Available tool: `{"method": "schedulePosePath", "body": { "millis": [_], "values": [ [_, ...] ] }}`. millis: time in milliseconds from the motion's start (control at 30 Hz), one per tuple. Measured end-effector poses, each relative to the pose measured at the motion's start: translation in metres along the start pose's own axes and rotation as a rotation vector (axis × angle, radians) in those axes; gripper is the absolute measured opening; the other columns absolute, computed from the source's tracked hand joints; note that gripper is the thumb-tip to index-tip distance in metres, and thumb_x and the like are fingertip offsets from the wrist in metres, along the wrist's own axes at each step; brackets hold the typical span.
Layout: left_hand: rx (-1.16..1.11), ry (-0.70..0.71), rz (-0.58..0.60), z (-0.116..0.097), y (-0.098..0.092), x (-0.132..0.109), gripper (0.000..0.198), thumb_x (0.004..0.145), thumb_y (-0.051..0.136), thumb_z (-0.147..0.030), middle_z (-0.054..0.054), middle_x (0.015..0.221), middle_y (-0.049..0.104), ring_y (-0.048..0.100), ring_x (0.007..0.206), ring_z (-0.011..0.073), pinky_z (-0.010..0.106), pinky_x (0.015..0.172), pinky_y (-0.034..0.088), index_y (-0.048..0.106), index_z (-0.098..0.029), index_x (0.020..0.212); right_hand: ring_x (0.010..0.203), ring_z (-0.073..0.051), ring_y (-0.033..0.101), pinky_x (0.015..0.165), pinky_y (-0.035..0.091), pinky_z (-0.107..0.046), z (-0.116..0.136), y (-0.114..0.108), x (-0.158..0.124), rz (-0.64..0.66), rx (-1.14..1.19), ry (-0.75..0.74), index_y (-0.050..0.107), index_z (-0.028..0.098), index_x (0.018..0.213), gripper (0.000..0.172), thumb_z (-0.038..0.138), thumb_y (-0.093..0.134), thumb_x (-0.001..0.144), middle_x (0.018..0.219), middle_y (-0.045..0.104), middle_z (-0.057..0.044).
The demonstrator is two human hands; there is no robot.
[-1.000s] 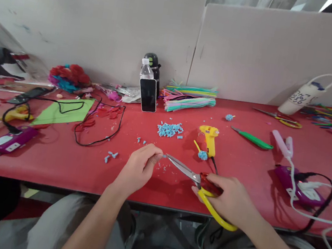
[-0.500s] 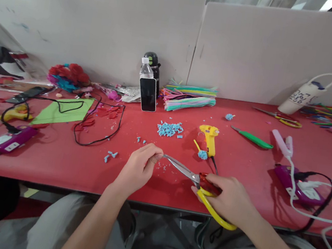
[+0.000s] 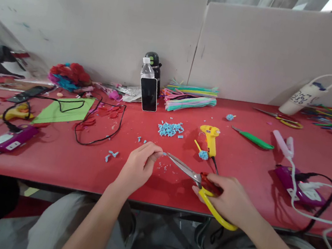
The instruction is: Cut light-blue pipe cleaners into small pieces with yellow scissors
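My left hand (image 3: 141, 163) pinches a small light blue piece (image 3: 164, 153), whose end pokes out past the fingertips. In my right hand (image 3: 229, 198) is a pair of scissors (image 3: 186, 169) with red and yellow handles. Their blade tips point left, just beside the blue piece. Behind my hands lies a heap of short blue pieces (image 3: 170, 129), and several more (image 3: 111, 156) are scattered left of my left hand. Tiny pale scraps dot the red table under the blades.
A yellow glue gun (image 3: 210, 141) lies beyond the scissors, a blue ball (image 3: 203, 155) on a yellow stick next to it. A phone (image 3: 148, 94) leans on a bottle. A green-handled cutter (image 3: 254, 139) and purple power strips (image 3: 300, 188) lie to the sides.
The scissor tips have drawn slightly right, away from my left fingertips. The end of the blue piece now shows between them. Both hands otherwise keep nearly the same place.
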State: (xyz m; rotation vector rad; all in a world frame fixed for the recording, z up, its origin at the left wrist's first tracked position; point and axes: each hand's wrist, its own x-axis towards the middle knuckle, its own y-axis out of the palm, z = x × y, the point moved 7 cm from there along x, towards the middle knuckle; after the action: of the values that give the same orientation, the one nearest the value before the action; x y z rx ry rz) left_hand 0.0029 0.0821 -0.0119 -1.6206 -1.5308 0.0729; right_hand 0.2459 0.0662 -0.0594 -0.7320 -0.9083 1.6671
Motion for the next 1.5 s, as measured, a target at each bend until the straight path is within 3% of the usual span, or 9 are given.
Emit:
{"method": "schedulePosePath", "body": {
  "millis": [467, 633, 933, 1500],
  "values": [
    [-0.012, -0.009, 0.031, 0.0024, 0.0038, -0.0006, 0.015, 0.099, 0.045, -0.019, 0.0, 0.077, 0.052, 0.048, 0.07, 0.0129, 0.025, 0.069, 0.039, 0.056, -0.019, 0.088, 0.051, -0.013, 0.039, 0.05, 0.031, -0.023, 0.0042, 0.0, 0.0001, 0.008, -0.05, -0.015, 0.055, 0.023, 0.066, 0.042, 0.063, 0.059, 0.08, 0.055, 0.051, 0.003],
    [-0.024, -0.038, 0.05, 0.0013, 0.0049, -0.0001, 0.018, 0.099, 0.043, -0.02, 0.0, 0.075, 0.05, 0.046, 0.068, 0.0125, 0.025, 0.068, 0.038, 0.054, -0.018, 0.085, 0.052, -0.014, 0.043, 0.051, 0.03, -0.024, 0.0026, 0.0015, 0.0013, 0.006, -0.064, -0.032, 0.057, 0.024, 0.069, 0.037, 0.059, 0.059, 0.082, 0.056, 0.054, 0.002],
    [-0.021, -0.046, 0.038, 0.0016, 0.0068, -0.0017, 0.018, 0.099, 0.043, -0.02, 0.0, 0.076, 0.051, 0.047, 0.069, 0.0125, 0.025, 0.069, 0.039, 0.052, -0.018, 0.084, 0.051, -0.013, 0.039, 0.05, 0.029, -0.023, 0.0022, 0.0003, 0.0005, -0.036, -0.01, -0.025, 0.046, 0.023, 0.064, 0.038, 0.053, 0.062, 0.082, 0.055, 0.046, 0.003],
    [-0.018, -0.014, -0.022, -0.0011, 0.0018, -0.0005, 0.015, 0.098, 0.046, -0.018, 0.001, 0.076, 0.055, 0.051, 0.069, 0.0125, 0.024, 0.068, 0.042, 0.056, -0.019, 0.086, 0.049, -0.012, 0.038, 0.048, 0.03, -0.022, 0.0032, 0.0005, -0.0001, -0.028, -0.015, -0.028, 0.047, 0.023, 0.063, 0.036, 0.05, 0.065, 0.079, 0.053, 0.046, 0.004]
  ]
}}
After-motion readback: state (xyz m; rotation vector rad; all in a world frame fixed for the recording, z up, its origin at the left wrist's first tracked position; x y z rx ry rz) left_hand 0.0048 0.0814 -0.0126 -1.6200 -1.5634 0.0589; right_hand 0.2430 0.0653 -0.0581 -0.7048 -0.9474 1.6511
